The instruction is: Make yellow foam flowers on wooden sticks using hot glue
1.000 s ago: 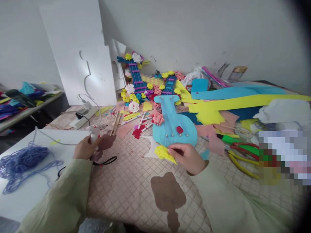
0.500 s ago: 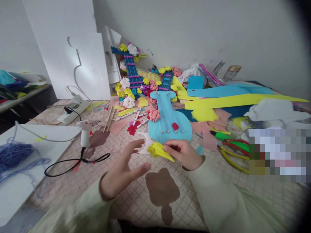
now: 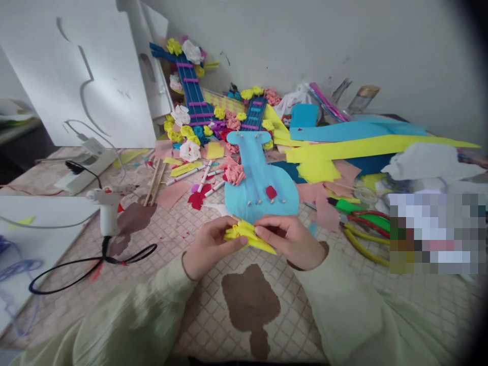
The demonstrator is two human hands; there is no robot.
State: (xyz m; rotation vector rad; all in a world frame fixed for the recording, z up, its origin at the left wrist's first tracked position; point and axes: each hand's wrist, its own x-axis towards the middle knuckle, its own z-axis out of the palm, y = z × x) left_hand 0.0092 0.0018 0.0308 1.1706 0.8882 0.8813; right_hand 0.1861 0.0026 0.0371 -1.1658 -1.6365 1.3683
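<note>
Yellow paper [image 3: 246,230], folded and gathered, is held between two bare hands above the bench [image 3: 206,317], just on the near side of a light-blue guitar-shaped cutout [image 3: 259,180]. The left hand [image 3: 209,241] has its grip closed around the paper's left end; the right hand [image 3: 292,241] pinches the other side. A white glue gun [image 3: 109,216] (its black cord looped nearby) is well apart, to the left.

Free cloth [image 3: 208,317] this side of the fingers [image 3: 233,246]
Blue guitar shape [image 3: 257,178] blocks just beyond them; glue gun [image 3: 109,218] stands well left.
</note>
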